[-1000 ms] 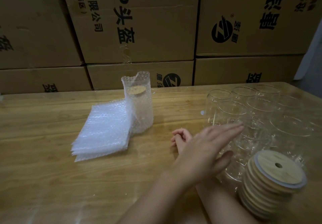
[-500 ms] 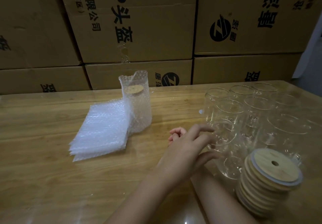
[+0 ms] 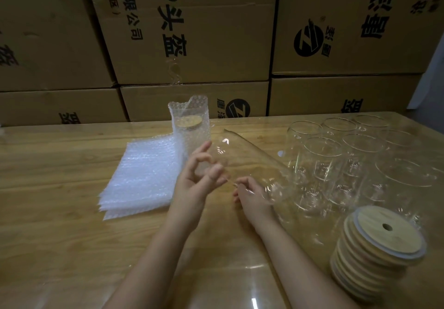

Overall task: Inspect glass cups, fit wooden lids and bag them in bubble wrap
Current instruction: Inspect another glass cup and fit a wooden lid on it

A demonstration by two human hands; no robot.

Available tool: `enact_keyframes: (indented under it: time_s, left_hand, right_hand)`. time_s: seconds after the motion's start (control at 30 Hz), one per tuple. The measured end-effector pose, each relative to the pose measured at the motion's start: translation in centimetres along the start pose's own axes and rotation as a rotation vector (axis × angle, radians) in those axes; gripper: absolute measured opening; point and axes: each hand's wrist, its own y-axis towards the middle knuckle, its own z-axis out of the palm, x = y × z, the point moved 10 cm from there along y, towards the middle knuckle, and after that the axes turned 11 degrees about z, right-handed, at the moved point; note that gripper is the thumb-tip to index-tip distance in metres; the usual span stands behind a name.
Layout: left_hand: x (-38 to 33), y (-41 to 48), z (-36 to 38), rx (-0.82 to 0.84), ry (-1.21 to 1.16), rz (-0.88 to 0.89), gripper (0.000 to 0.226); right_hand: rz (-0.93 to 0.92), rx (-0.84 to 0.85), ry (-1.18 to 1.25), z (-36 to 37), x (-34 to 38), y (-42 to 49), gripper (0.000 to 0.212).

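A clear glass cup (image 3: pixel 249 162) is held tilted above the middle of the wooden table (image 3: pixel 60 236). My left hand (image 3: pixel 199 179) grips it at the upper-left end with fingertips. Its lower-right end rests in my right hand (image 3: pixel 252 197). Several more empty glass cups (image 3: pixel 348 159) stand grouped at the right. In front of them, near the right edge, is a stack of round wooden lids (image 3: pixel 379 243), each with a hole. A pile of flat bubble-wrap bags (image 3: pixel 141 176) lies at the left, with one lidded cup in a bubble bag (image 3: pixel 189 131) upright behind it.
Stacked cardboard cartons (image 3: pixel 192 44) with printed characters form a wall right behind the table's far edge. A glossy clear sheet covers the tabletop.
My left hand reached across to the group of cups, took one and brought it back to the middle. My right hand, earlier a resting fist, now holds the cup's other end.
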Motion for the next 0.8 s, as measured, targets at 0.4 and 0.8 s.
enact_keyframes:
  time_s: [0.4, 0.8]
  left_hand:
    - [5.2, -0.4, -5.6, -0.348, -0.307, -0.244, 0.016]
    - [8.6, -3.3, 0.4, -0.08, -0.054, -0.283, 0.086]
  right_hand:
    - [0.035, 0.007, 0.623, -1.9, -0.6, 1.1, 0.031]
    - [0.088, 0.157, 0.692, -0.8, -0.4, 1.3, 0.029]
